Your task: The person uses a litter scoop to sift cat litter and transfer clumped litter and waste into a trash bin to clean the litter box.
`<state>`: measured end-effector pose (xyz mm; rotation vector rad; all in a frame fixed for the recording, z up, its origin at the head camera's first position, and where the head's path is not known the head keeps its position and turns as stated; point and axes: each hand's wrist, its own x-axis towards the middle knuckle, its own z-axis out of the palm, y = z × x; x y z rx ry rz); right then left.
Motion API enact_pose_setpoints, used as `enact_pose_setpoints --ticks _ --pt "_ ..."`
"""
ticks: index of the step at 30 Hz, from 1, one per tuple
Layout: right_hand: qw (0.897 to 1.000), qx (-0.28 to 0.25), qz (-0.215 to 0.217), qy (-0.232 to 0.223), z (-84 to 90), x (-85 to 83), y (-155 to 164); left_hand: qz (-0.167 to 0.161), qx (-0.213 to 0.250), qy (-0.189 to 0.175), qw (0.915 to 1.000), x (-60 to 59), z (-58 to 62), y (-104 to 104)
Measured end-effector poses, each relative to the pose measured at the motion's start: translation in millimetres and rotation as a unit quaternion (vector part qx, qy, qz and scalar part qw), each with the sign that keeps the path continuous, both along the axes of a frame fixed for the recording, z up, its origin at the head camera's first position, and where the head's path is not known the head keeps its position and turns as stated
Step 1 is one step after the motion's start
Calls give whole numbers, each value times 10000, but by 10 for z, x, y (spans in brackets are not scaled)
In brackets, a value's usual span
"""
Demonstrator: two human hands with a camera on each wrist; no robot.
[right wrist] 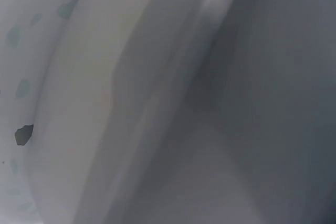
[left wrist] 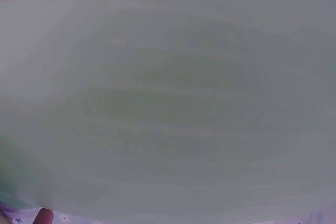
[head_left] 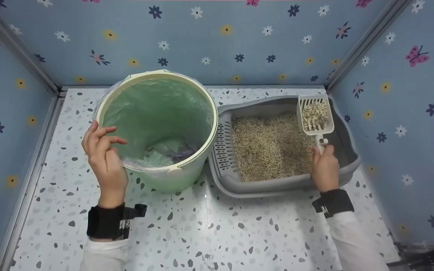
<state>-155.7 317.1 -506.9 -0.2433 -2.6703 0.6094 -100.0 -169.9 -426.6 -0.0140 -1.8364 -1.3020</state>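
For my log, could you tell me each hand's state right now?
Left hand: open, resting on the bin rim.
Right hand: gripping the scoop handle.

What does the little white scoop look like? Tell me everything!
The scoop looks like white plastic, with slots at its far end and a short handle. It is heaped with beige litter and held over the far right corner of the grey litter tray. The right hand grips the handle. Nothing else visibly touches it.
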Motion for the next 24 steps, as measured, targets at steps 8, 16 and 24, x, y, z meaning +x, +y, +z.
enact_pose_setpoints --ticks 8,16,24 --pt "9996 -135 -216 138 -1 7 -26 -5 -16 -50 10000 18 7 8" --pt "10000 -68 -32 64 -9 -1 -5 -77 -9 -52 10000 26 7 10" --pt "9986 219 221 -417 67 -34 12 -58 -12 -68 10000 21 12 13"
